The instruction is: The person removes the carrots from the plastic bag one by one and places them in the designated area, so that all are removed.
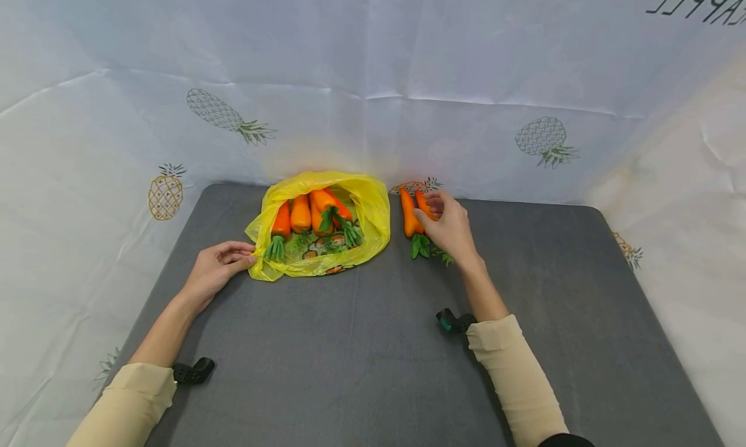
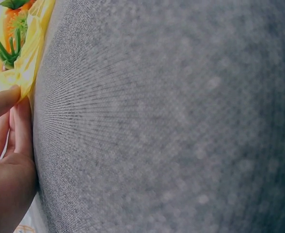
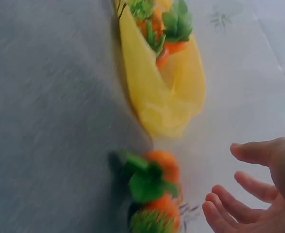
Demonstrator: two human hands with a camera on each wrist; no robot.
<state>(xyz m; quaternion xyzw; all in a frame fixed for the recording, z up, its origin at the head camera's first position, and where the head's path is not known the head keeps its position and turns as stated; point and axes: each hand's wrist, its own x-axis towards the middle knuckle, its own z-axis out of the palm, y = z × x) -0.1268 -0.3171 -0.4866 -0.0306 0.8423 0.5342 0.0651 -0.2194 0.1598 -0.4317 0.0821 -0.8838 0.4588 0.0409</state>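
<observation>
A yellow plastic bag (image 1: 375,223) lies open on the table with several orange carrots (image 1: 300,214) with green tops inside. My left hand (image 1: 217,270) pinches the bag's left edge between thumb and fingers; the left wrist view shows the thumb on the yellow film (image 2: 28,73). Two more carrots (image 1: 410,217) lie side by side just right of the bag, tops toward me. Over the right one hovers my right hand (image 1: 449,230), fingers spread and partly covering it. In the right wrist view the right hand (image 3: 259,194) has a wide gap between thumb and fingers, holding nothing.
A grey table (image 1: 361,356) spreads beneath both hands. Behind it and at its sides hangs a white cloth (image 1: 408,58) printed with pineapples, close to the bag's back rim. Black wrist devices (image 1: 195,371) are worn on both forearms.
</observation>
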